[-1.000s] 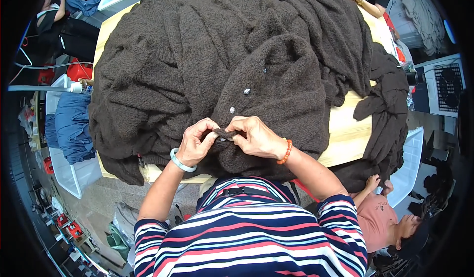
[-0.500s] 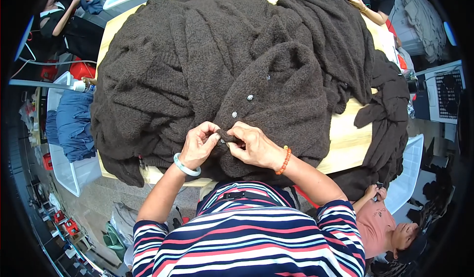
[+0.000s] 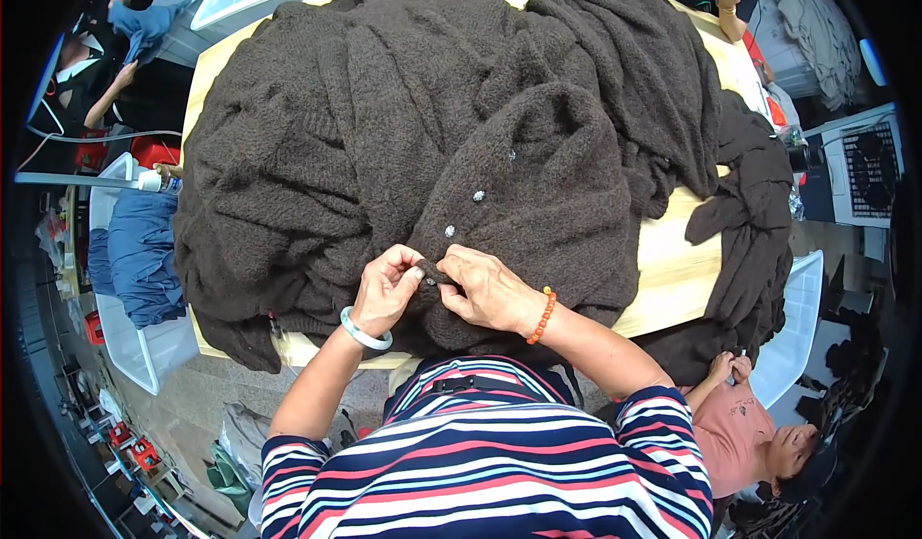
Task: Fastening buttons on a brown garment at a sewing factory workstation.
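A dark brown knit cardigan [image 3: 562, 237] lies in front of me with its edge bunched up at my fingers. Several pale, sparkly buttons [image 3: 479, 195] run in a slanting row along it, and another button [image 3: 430, 281] shows right between my hands. My left hand [image 3: 384, 287], with a pale bangle at the wrist, pinches the knit edge beside that button. From the other side my right hand [image 3: 492, 291], wearing an orange bead bracelet, grips the same edge. Its fingertips are partly hidden by the cloth.
More dark brown knitwear [image 3: 288, 145] is heaped over the wooden table [image 3: 682, 261]. Blue garments [image 3: 144, 251] fill a white bin on the left. Another clear bin [image 3: 792, 323] stands at the right. Co-workers are at the upper left, upper right and lower right, close to the table.
Both hands keep hold of the cardigan edge; the view has shifted slightly. My right fingers have closed in nearer the left ones. At upper left, a co-worker's blue garment is spread out more.
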`<act>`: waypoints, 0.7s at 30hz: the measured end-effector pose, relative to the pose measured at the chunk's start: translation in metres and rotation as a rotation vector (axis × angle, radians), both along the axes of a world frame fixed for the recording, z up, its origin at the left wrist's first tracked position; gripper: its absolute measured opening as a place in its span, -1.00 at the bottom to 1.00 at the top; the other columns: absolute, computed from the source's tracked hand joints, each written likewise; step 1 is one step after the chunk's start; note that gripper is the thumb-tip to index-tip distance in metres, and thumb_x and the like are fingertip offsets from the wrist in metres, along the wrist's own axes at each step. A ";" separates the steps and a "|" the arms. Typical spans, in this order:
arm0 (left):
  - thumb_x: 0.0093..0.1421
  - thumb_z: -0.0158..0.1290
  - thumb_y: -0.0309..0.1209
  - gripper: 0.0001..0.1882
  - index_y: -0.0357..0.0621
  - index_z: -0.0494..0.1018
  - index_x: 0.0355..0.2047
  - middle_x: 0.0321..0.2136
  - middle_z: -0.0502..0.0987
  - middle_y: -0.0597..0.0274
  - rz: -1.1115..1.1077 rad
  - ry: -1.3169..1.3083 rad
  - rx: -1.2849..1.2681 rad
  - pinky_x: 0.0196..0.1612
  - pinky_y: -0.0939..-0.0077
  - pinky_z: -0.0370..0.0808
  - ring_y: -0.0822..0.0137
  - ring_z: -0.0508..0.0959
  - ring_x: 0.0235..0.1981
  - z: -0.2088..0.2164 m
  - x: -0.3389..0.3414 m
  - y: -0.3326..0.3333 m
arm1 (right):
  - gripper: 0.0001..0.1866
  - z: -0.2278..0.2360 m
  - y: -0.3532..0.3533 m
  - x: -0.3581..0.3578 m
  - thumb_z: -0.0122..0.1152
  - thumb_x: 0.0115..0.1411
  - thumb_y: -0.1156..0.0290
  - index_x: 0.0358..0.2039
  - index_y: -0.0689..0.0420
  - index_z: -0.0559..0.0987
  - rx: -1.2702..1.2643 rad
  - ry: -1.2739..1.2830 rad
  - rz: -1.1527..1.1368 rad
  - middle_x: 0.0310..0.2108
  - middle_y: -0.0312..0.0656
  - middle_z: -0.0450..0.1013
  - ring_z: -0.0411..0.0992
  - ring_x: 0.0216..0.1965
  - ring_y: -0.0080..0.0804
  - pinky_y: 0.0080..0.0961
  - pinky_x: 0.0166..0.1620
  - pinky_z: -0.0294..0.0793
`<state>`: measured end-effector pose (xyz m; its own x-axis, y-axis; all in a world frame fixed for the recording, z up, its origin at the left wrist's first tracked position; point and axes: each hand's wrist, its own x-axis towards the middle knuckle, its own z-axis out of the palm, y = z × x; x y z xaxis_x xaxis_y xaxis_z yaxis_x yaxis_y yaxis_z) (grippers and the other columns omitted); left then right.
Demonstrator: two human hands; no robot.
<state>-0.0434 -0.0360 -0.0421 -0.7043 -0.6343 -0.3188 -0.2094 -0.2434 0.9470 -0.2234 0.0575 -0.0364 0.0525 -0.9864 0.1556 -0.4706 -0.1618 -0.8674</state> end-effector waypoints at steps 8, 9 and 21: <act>0.27 0.05 -0.52 -0.92 -0.23 0.41 -0.25 -0.36 0.43 0.42 -0.049 0.046 -0.013 -0.27 0.75 0.32 0.65 0.36 -0.35 0.003 -0.001 -0.009 | -0.82 -0.004 -0.010 -0.005 0.17 -0.03 0.63 -0.35 0.29 0.45 -0.128 -0.108 0.005 -0.50 -0.06 0.33 0.39 -0.48 -0.12 -0.32 -0.41 0.40; 0.27 0.04 -0.52 -0.93 -0.24 0.41 -0.25 -0.36 0.43 0.41 -0.061 0.048 -0.043 -0.25 0.73 0.34 0.63 0.37 -0.34 0.004 -0.001 -0.009 | -0.82 -0.003 -0.011 -0.007 0.17 -0.02 0.62 -0.35 0.29 0.45 -0.096 -0.148 0.043 -0.48 -0.06 0.34 0.40 -0.48 -0.13 -0.34 -0.41 0.41; 0.25 0.12 -0.44 -0.85 -0.24 0.43 -0.23 -0.38 0.47 0.41 -0.086 0.083 0.178 -0.30 0.70 0.40 0.61 0.42 -0.40 0.009 0.003 -0.020 | -0.75 -0.002 -0.020 -0.017 0.28 0.19 0.29 -0.43 0.24 0.59 0.421 -0.562 0.036 -0.61 -0.36 0.39 0.25 -0.53 -0.77 -0.64 -0.50 0.23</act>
<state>-0.0402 -0.0556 -0.0334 -0.7823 -0.5093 -0.3587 -0.1594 -0.3929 0.9057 -0.2399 0.0376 -0.0385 0.1095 -0.9679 -0.2264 0.0665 0.2344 -0.9699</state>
